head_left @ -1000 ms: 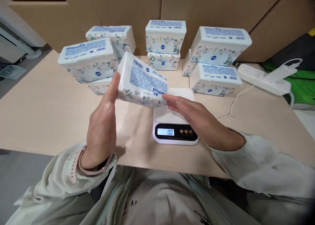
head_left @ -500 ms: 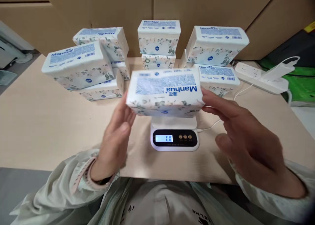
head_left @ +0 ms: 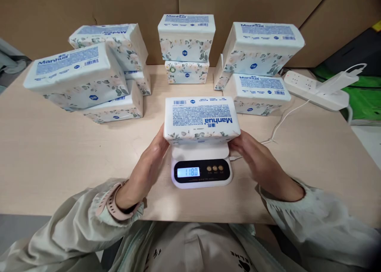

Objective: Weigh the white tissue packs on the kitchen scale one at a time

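Observation:
A floral tissue pack (head_left: 201, 119), lettered Manhua, rests on the platform of a white digital scale (head_left: 200, 152). The scale's lit display reads 118.0. At the pack's left end is my left hand (head_left: 150, 161), its fingers reaching behind and under the side. My right hand (head_left: 258, 161) holds the opposite end, with the fingertips partly hidden by the pack. Between them the two hands grip the pack from both sides.
Stacked tissue packs stand at the left (head_left: 80, 79), at the back middle (head_left: 186, 45) and at the right (head_left: 263, 53). A white power strip (head_left: 315, 91) lies at the right, its cable (head_left: 276, 131) running to the scale. Cardboard (head_left: 253, 4) walls the back.
Both hands have lowered the tissue pack onto the scale. The display has gone from 0.0 to 118.0. My right hand has closed in on the pack's end.

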`<state>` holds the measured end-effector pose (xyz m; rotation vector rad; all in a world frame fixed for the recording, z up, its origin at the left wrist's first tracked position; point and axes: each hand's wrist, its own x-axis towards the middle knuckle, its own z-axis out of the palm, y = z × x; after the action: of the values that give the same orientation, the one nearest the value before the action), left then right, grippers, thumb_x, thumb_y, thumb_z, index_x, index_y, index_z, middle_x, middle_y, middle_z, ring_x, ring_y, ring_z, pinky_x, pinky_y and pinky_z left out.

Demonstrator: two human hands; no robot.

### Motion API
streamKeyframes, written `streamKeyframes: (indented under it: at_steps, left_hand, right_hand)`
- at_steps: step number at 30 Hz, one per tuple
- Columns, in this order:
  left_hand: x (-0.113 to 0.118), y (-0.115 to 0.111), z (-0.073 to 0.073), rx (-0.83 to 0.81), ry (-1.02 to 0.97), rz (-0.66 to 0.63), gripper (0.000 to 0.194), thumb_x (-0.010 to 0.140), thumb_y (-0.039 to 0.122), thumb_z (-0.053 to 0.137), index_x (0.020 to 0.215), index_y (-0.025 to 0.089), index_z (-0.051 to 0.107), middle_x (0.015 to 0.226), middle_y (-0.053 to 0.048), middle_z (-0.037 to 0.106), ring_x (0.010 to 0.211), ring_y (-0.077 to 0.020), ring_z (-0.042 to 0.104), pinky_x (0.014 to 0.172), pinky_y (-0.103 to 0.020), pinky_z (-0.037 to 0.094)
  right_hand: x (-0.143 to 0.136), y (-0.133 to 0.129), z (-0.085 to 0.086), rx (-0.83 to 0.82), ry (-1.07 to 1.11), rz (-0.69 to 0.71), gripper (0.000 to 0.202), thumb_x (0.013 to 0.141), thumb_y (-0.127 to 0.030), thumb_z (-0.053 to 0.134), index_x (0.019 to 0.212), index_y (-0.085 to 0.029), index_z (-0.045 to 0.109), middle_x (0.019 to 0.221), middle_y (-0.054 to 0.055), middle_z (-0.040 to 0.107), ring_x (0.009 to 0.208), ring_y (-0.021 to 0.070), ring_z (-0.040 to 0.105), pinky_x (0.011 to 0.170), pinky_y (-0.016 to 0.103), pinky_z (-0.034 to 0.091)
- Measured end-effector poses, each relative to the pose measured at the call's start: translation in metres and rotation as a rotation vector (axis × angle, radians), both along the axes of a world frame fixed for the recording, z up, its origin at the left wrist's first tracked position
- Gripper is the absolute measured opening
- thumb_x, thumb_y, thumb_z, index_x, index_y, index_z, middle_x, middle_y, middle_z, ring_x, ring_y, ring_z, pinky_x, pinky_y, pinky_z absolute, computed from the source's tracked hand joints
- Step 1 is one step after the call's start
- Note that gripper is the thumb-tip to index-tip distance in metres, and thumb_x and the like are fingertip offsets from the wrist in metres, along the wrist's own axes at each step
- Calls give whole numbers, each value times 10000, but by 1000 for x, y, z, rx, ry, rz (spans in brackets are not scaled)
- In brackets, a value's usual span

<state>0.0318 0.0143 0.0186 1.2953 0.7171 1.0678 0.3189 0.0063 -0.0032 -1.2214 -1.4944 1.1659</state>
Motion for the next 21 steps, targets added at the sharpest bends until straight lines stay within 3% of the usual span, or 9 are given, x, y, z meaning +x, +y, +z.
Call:
streamKeyframes:
  at_steps: [5,9,11,17,21]
  left_hand:
    - [-5,-4,7,-12,-8,111,565,1121,512,405,1630,302,533,1734,-3,452,1703,-278,255,1433,-463,220]
    - [-9,-9,11,-99,-18,154,566,1140,489,359,1647,291,513,1774,23,381,1709,-281,230,1436,-445,199]
    - [-10,-10,12,-119,-13,146,564,1147,481,335,1647,296,518,1777,38,372,1711,-285,223,1438,-446,191]
    - [-14,-10,14,-112,8,141,559,1142,506,327,1556,293,637,1716,27,479,1705,-302,240,1438,-475,203]
    - [-15,-10,11,-109,9,177,540,1135,521,360,1515,300,673,1724,21,468,1684,-312,299,1417,-488,257]
  right_hand:
    - [-15,5,6,-186,98,44,481,1063,-553,589,1521,-411,625,1619,-36,634,1523,280,593,1370,566,383]
    - [-20,0,14,-154,5,-37,548,1069,-556,576,1601,-437,522,1720,-75,505,1653,269,416,1425,552,254]
    - [-23,-3,21,-74,-50,-2,577,1092,-528,536,1654,-460,423,1771,-115,404,1704,247,300,1446,517,194]
    - [-35,1,32,110,-104,205,597,1137,-420,441,1707,-480,272,1792,-155,343,1710,218,275,1427,430,301]
    - [-30,1,16,127,-116,83,596,1113,-437,514,1685,-467,347,1780,-119,387,1695,251,324,1425,501,297]
